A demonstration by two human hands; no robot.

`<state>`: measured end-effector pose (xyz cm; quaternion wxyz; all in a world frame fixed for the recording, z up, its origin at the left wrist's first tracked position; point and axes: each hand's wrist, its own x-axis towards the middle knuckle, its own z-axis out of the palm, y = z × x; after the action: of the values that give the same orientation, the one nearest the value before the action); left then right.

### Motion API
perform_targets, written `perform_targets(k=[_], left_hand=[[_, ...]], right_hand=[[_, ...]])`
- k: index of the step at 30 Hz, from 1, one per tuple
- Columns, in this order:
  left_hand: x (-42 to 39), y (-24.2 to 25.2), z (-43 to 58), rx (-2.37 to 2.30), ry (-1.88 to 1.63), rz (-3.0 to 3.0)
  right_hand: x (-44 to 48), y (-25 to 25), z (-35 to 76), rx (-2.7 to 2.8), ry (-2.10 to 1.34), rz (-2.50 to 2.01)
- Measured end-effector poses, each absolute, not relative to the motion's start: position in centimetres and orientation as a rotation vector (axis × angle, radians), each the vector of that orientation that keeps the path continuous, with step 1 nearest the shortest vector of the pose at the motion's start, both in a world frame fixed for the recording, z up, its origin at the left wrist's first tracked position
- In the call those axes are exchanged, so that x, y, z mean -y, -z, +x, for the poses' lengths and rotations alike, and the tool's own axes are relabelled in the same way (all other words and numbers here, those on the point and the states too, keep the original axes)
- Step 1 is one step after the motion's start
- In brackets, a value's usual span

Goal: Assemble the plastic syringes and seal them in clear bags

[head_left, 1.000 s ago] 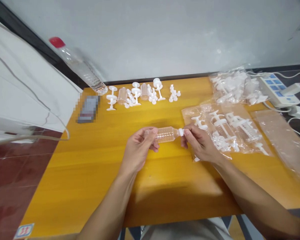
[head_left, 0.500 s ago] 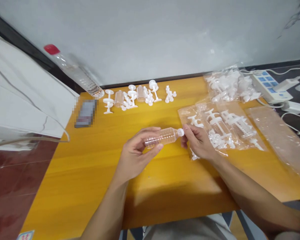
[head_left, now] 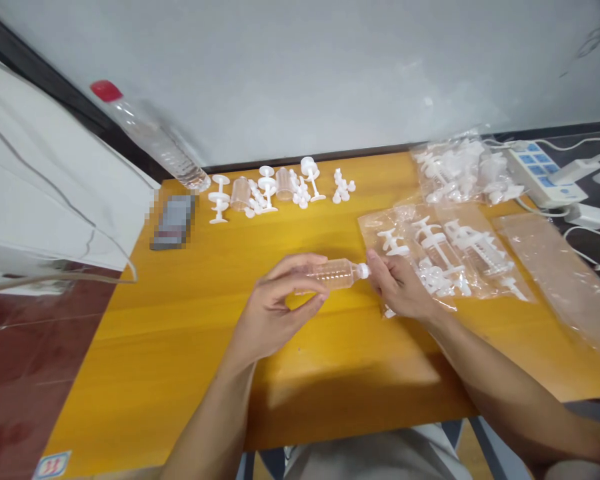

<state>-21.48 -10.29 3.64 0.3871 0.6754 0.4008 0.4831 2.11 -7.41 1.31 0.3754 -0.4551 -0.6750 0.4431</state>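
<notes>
A small clear bottle (head_left: 333,274) lies on its side in the air just above the middle of the yellow table (head_left: 180,360), held between both of the person's hands. The left hand (head_left: 275,310) is curled about the bottle's base end, fingers over the top and thumb underneath, closed on it loosely. The right hand (head_left: 400,288) meets the other end, its thumb and first fingers pinched at the white cap (head_left: 363,270); the rest of that hand is folded in. The bottle's neck points toward the table's right side.

Just beyond the right hand, touching its knuckles, lies a clear plastic bag (head_left: 445,257) of white plastic parts, and a second such bag (head_left: 463,173) sits nearer the far right corner. An empty-looking flat bag (head_left: 560,273) lies along the right edge. Past that edge a power strip (head_left: 547,175) rests on a dark surface.

Along the far edge stands a row of small white parts and clear cups (head_left: 280,190), well apart from the hands. A large water bottle with a red cap (head_left: 153,137) leans at the far left corner, with a dark flat object (head_left: 173,222) beside it near the left edge.

The near half of the table, from the hands to the near edge, is bare wood, and so is the stretch left of the left hand out to the left edge. To the right the bags crowd close.
</notes>
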Motion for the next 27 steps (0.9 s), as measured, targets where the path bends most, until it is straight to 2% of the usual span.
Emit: perform_targets(k=[5,8,10,13,15,20,24,27], left_hand=[[10.5,-3.6,-20.8,-1.147,-1.184,1.548],[10.6,-3.5,-20.6,-1.015,-1.214,1.824],[10.6,-3.4,-20.6,-0.989,-1.211,1.798],[10.5,-3.1,-20.7,-1.130,-1.079,1.437],[10.6,-3.0,-20.8,-1.172,-0.968,1.397],[10.7,-3.0,-20.7,-1.042,-1.139,1.911],[10.6,-2.7,-20.6,-1.067,-0.923,1.565],[10.5,-2.2,-20.6,-1.063,-0.969,1.750]], right_hand=[[7.8,-1.4,1.6,1.780,-0.882,-1.187],[7.8,-1.3,1.6,1.645,-1.022,-1.357],[7.7,-1.3,1.7,1.557,-1.106,-1.410],[7.7,-1.6,1.9,1.538,-0.948,-1.396],[7.5,-1.9,2.1,1.540,-0.888,-1.417],[7.0,-2.4,2.7,1.534,-1.166,-1.502],[7.2,-2.5,2.6,1.612,-0.910,-1.453],[7.3,-2.5,2.7,1.630,-0.908,-1.457]])
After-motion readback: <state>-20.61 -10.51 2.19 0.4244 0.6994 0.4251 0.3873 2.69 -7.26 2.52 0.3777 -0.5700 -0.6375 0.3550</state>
